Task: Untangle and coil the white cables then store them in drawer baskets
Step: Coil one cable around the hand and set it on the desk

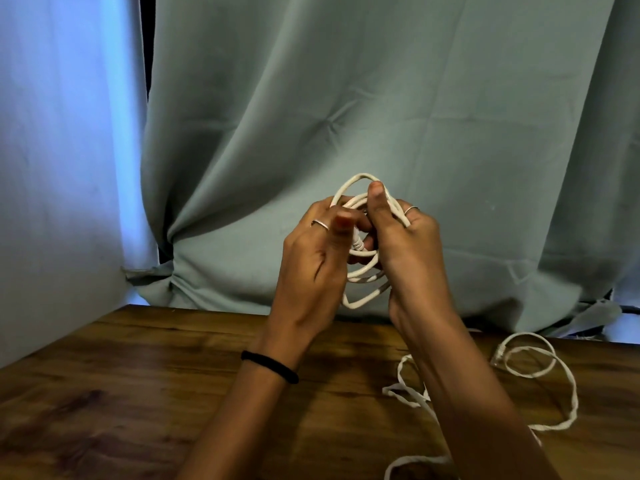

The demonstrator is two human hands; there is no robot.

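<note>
A coil of white cable (360, 296) is held up in the air above the far edge of the wooden table (145, 382). My right hand (412, 251) grips the coil's right side, thumb pointing up over the loops. My left hand (311, 268) pinches the cable's white plug end (357, 242) at the coil's middle. A second white cable (540, 368) lies loose and looped on the table to the right, partly hidden behind my right forearm. No drawer basket is in view.
A grey-green curtain (381, 116) hangs right behind the table's far edge. A pale wall (59, 168) stands to the left. A black hair band (270, 365) circles my left wrist.
</note>
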